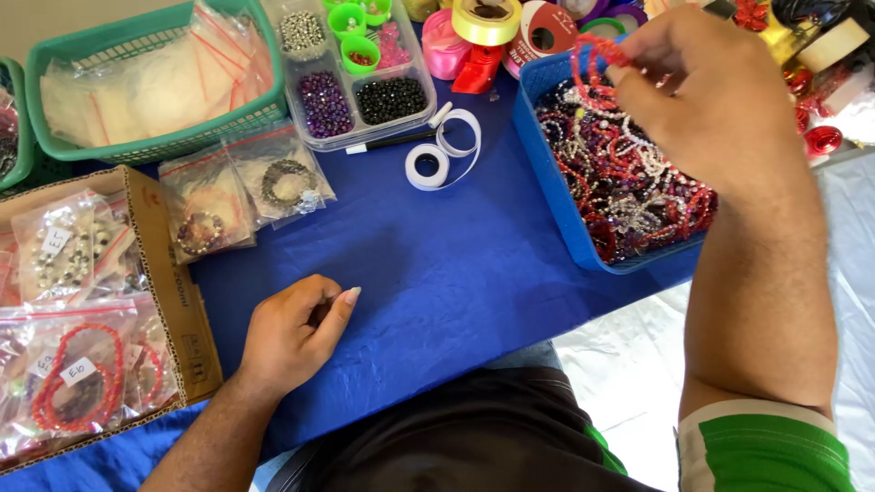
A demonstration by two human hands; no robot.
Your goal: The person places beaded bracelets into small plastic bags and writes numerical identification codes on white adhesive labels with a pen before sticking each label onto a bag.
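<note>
The right hand (706, 96) is raised over a blue plastic basket (556, 182) heaped with red, purple and white beaded bracelets, its fingertips pinched together on a red beaded bracelet (591, 64) that hangs in a loop just left of the fingers, above the basket's far corner. The rest of the pile lies directly beneath and to the near side of that hand.

The left hand (292, 333) rests on the blue cloth-covered table (437, 264), fingers curled loosely inward with the thumb stretched out; something small and dark seems tucked under the fingers, though I cannot tell what it is or whether it is gripped.

Left of this hand sits a brown cardboard box (178, 301) filled with clear zip bags of bracelets. Beyond the hand, two more clear zip bags holding bracelets (246, 187) lie flat on the cloth. Farther off and to its right lies a roll of white tape (428, 166) with a loose strip curling from it, and behind that a clear compartmented tray of loose beads (355, 91). A green plastic basket of empty clear bags (155, 82) stands at the far left.
</note>
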